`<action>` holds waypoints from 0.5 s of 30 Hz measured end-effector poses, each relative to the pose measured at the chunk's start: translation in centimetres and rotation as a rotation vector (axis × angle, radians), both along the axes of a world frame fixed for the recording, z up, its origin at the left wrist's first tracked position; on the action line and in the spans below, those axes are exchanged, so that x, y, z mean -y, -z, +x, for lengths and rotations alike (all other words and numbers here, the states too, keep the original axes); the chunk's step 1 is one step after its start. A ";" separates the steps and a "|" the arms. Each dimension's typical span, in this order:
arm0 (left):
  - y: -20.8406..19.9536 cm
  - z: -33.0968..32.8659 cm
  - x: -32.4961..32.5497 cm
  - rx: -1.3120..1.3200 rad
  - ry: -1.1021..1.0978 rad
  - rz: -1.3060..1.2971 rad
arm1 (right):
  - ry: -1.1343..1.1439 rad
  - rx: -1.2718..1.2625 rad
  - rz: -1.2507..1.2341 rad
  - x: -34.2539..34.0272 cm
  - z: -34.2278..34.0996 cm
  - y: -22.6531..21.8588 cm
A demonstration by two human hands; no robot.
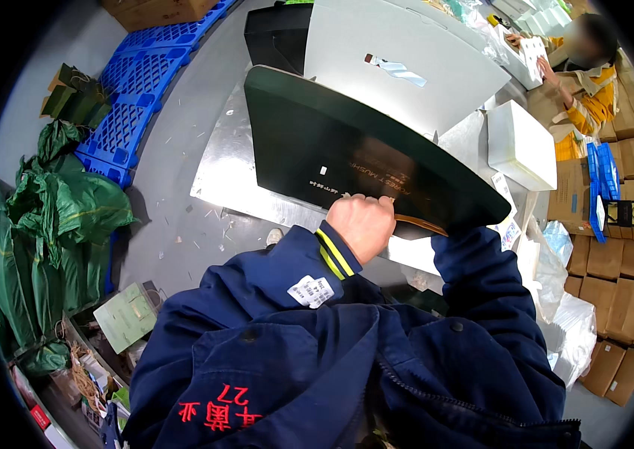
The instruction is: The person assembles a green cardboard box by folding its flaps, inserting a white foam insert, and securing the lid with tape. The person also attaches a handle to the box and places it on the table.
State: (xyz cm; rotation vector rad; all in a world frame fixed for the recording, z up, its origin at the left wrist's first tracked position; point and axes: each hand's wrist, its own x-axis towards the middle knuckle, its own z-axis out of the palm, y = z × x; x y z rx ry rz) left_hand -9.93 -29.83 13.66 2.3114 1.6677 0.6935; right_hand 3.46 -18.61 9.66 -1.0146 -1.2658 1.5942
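A dark green box (294,142) with gold and white print stands tilted in front of me, its broad face toward me. My left hand (362,224) is closed in a fist at the box's lower edge, gripping a brown strap handle (422,223) that runs out to the right. My right forearm reaches to the box's right end, where the box hides the hand, so its fingers do not show. Beyond the green box is a large pale grey panel (399,67) with a small blue-and-white printed mark. A black box (276,41) stands to its left.
Under the box lies a shiny metal table (220,176). A white foam box (519,146) sits at the right. Brown cartons (620,262) are stacked at far right, near a co-worker's yellow sleeve (594,105). Blue pallets (130,75) and green bags (55,217) line the left.
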 end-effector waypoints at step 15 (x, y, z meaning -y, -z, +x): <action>1.7 -1.3 1.0 0.245 0.057 0.146 | -0.064 0.083 0.034 0.3 0.3 -1.2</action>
